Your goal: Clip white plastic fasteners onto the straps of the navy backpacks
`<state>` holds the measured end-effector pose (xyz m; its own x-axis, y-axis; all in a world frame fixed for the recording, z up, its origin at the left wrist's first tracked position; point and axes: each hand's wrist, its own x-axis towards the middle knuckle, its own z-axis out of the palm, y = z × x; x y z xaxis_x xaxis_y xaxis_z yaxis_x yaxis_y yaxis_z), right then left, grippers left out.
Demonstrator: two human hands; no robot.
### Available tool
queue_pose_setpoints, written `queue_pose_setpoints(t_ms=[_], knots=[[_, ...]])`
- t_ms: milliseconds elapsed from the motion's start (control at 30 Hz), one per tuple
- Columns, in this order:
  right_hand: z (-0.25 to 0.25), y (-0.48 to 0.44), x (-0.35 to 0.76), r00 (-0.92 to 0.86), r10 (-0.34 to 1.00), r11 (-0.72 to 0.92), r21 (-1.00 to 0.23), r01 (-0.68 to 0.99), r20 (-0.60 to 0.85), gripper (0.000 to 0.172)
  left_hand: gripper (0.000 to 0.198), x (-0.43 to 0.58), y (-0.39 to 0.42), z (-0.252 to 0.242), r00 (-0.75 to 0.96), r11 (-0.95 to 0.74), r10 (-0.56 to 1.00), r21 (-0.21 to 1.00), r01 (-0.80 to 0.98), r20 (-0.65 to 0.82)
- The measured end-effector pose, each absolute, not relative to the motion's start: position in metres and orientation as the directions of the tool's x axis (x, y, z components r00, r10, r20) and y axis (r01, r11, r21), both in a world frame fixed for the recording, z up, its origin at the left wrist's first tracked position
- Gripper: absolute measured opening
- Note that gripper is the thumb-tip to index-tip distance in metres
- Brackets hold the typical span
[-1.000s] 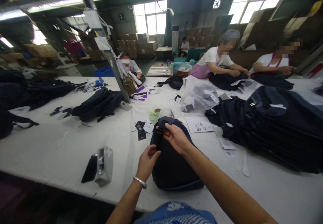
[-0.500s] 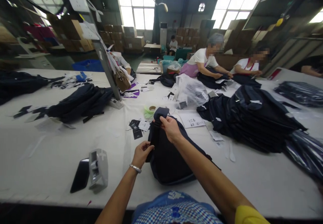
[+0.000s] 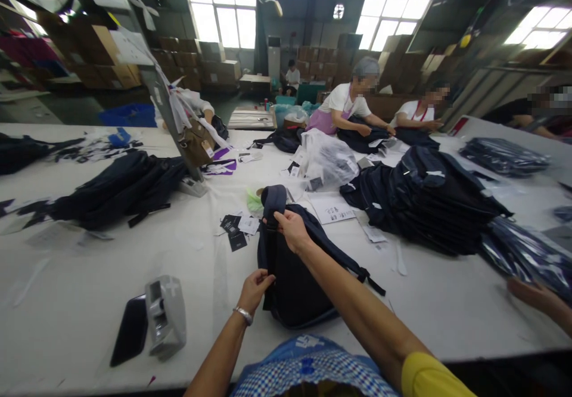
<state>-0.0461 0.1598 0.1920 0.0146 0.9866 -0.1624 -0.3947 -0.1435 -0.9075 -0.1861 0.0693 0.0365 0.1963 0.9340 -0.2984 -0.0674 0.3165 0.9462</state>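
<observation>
A dark navy backpack (image 3: pixel 306 284) lies on the white-covered table right in front of me. Its padded shoulder strap (image 3: pixel 274 197) is folded up at the top left. My right hand (image 3: pixel 292 232) pinches that strap near its buckle, where black webbing runs down. Lower along the bag's left edge, my left hand (image 3: pixel 255 290) has thumb and fingers pressed together on the webbing. Several black and white hang tags (image 3: pixel 236 230) lie left of the bag, close to a light green roll (image 3: pixel 254 200).
Stacked backpacks (image 3: pixel 429 200) stand at right, with plastic-wrapped ones (image 3: pixel 527 254) beside them and a co-worker's hand (image 3: pixel 531 292) there. A phone (image 3: pixel 129 330) and tape dispenser (image 3: pixel 165 316) sit at left. A metal post (image 3: pixel 172 105) rises from the table; co-workers handle bags across it.
My view has turned to the right, so the scene sits further left. The padded strap stands more upright above my right hand. A co-worker's hand has appeared at the right edge.
</observation>
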Motion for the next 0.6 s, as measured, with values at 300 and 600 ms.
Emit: queue_pose_setpoints(t_ms=[300, 600], knots=[[0.2, 0.156, -0.037, -0.083, 0.98, -0.196, -0.876, -0.441, -0.178, 0.027, 0.06, -0.188, 0.091, 0.056, 0.374, 0.322, 0.885, 0.945, -0.06, -0.278], [0.201, 0.147, -0.032, -0.096, 0.978, -0.208, -0.835, -0.509, -0.185, 0.026, 0.022, -0.186, 0.107, 0.061, 0.393, 0.055, 0.912, 0.986, 0.16, -0.115]])
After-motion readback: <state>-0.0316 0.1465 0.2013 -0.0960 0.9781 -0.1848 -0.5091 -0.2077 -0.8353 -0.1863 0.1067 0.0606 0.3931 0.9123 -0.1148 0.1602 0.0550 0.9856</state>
